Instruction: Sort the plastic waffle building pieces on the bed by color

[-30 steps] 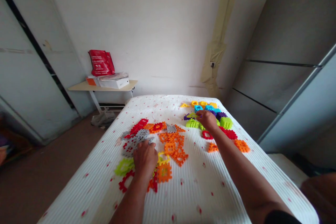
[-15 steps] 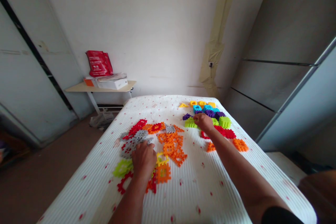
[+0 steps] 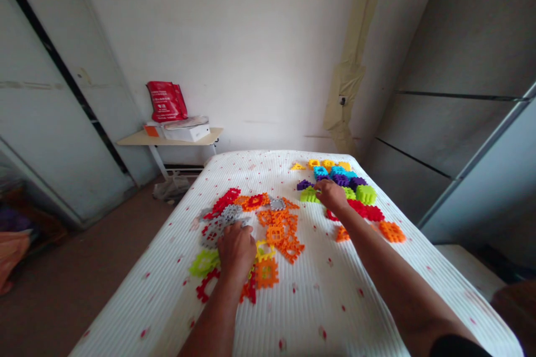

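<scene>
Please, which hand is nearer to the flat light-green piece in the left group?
Left. The left hand is just to the right of the flat light-green piece; the right hand is farther away, beside the green stack.

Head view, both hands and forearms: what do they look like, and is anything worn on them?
The left hand and right hand are ungloved, with no watch or bracelet visible. Both forearms look bare; a black edge, likely a sleeve, shows high on the right arm. Rings are too small to tell.
</scene>
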The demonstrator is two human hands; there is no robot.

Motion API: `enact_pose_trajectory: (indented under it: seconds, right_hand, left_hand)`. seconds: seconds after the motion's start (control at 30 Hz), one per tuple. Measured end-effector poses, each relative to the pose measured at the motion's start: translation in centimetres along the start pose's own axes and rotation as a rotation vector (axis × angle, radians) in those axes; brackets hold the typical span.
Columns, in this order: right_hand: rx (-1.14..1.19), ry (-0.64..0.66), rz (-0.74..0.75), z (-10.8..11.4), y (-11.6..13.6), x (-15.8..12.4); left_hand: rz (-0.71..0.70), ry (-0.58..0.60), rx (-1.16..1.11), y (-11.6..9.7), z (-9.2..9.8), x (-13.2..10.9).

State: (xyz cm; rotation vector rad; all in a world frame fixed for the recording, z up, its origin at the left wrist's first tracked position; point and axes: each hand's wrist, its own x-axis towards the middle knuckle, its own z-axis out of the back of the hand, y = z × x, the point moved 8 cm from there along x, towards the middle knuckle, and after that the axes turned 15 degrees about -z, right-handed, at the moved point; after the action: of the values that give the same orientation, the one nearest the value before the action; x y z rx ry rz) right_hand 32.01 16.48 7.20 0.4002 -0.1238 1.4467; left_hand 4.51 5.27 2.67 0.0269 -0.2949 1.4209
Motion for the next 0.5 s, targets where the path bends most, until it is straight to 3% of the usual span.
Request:
enact_pose_trajectory:
  seconds: [0.13, 0.27, 0.4, 0.5]
  right_hand:
    - [0.074, -0.113, 0.089, 1.5, 1.2, -2.0]
    - [0.153, -0.127, 0.359, 1.1, 3.6, -7.2]
    - [0.192, -0.028, 0.618, -0.5, 5.4, -12.5]
    - [0.239, 0.011, 0.681, -1.0, 5.7, -14.1]
  left_hand:
    - [0.022, -0.129, -0.042, 0.3, 1.3, -0.2]
    - [0.037, -0.289, -0.077, 1.0, 3.6, -0.8]
    - [0.047, -0.292, -0.084, 2.7, 5.1, -1.9]
    - [0.092, -0.267, -0.046, 5.6, 5.7, -3.1]
